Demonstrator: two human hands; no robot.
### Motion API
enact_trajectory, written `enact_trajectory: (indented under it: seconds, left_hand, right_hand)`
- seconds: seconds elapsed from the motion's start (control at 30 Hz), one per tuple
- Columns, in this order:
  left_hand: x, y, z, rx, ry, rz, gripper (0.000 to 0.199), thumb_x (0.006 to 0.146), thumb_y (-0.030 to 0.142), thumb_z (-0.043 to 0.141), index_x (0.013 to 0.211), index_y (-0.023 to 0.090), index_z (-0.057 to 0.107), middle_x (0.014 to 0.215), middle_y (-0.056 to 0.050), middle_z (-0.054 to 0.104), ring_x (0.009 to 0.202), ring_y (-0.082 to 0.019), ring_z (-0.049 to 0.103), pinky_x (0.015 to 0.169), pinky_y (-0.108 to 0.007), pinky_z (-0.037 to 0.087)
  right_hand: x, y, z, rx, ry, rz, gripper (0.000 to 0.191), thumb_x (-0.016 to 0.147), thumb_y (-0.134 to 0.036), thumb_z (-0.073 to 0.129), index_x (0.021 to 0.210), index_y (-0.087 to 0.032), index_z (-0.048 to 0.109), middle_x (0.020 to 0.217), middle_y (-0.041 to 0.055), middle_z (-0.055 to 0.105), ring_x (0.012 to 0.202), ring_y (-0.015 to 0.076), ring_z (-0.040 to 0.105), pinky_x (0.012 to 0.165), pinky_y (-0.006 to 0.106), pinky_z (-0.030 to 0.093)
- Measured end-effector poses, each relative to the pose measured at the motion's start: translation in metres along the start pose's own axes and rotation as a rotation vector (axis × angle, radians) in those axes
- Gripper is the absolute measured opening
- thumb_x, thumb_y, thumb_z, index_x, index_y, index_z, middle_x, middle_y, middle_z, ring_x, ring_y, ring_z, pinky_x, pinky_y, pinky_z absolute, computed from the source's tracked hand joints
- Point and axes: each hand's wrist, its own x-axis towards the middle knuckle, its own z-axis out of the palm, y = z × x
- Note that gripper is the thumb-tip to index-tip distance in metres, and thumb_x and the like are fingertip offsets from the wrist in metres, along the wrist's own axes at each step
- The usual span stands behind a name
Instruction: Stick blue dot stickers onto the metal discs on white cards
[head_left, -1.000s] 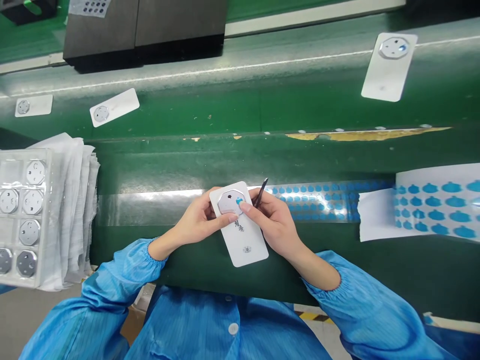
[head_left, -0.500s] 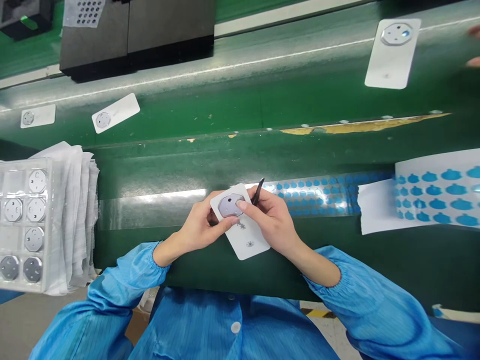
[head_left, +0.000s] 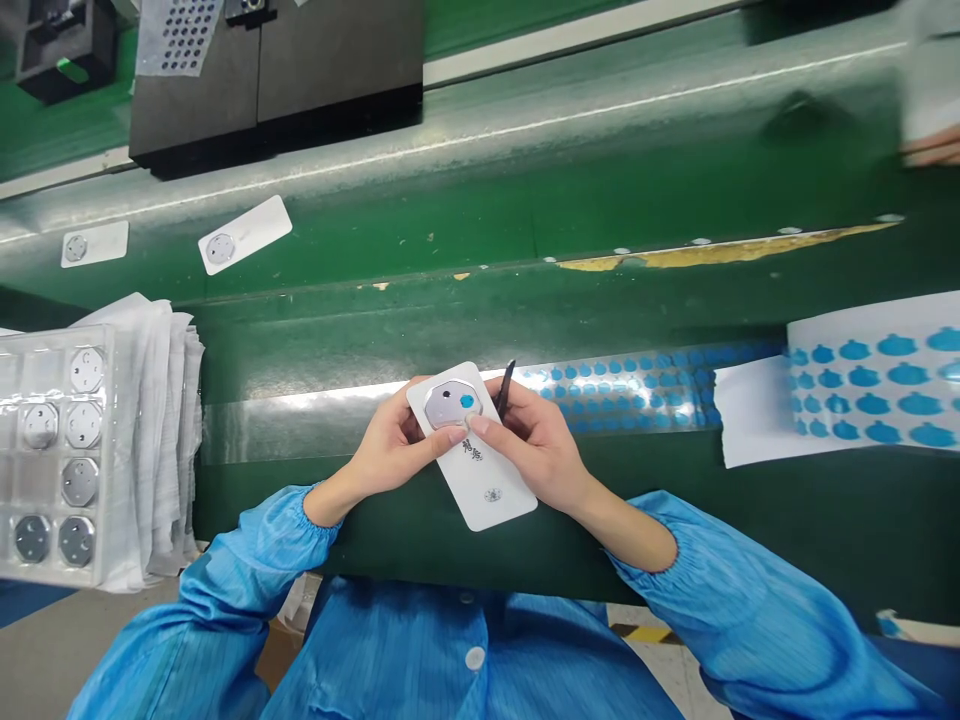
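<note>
Head view: card (head_left: 487, 470) tilted over bench (head_left: 375, 540). Left hand (head_left: 396, 450) grips card's left edge; right hand (head_left: 541, 448) grips its right edge plus black tool (head_left: 505, 388) jutting beside card. Thumbs (head_left: 448, 438) lie on card's face, tips close together.

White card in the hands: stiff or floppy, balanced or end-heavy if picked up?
Probably stiff: the card shows no bend between the left hand and right hand. Likely end-heavy, since the metallic-looking disc sits near one end. Unlikely to roll, being thin and flat.
</note>
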Motion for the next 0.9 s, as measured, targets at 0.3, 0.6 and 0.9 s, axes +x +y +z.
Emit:
enact_trajectory:
  seconds: [0.3,0.6,0.9]
  left_hand:
    - [-0.002,-0.002,-0.006,0.105,0.174,-0.046,0.039,0.084,0.050,0.087,0.100,0.015,0.078,0.088,-0.006,0.076,0.073,-0.016,0.069,0.065,-0.024,0.057]
    - [0.012,0.008,-0.019,-0.199,0.500,-0.071,0.054,0.051,0.048,0.104,0.089,0.018,0.081,0.086,-0.005,0.078,0.074,-0.019,0.073,0.064,-0.026,0.065]
    - [0.021,0.037,-0.025,-0.116,0.662,-0.136,0.027,0.060,0.039,0.097,0.077,0.033,0.077,0.080,0.012,0.080,0.074,-0.024,0.078,0.064,-0.035,0.071]
  right_hand:
    - [0.001,0.011,0.002,-0.322,-0.050,-0.335,0.017,0.101,-0.038,0.063,0.102,-0.021,0.062,0.076,-0.0010,0.057,0.060,0.0121,0.051,0.054,0.026,0.044]
    - [0.013,0.024,0.008,-0.558,-0.159,-0.530,0.024,0.103,-0.034,0.059,0.118,-0.016,0.064,0.082,0.0016,0.064,0.070,0.0140,0.061,0.071,0.026,0.055]
    - [0.026,0.028,0.010,-0.718,-0.161,-0.602,0.032,0.106,-0.034,0.056,0.130,-0.013,0.061,0.102,0.0064,0.072,0.082,0.0137,0.067,0.084,0.024,0.057]
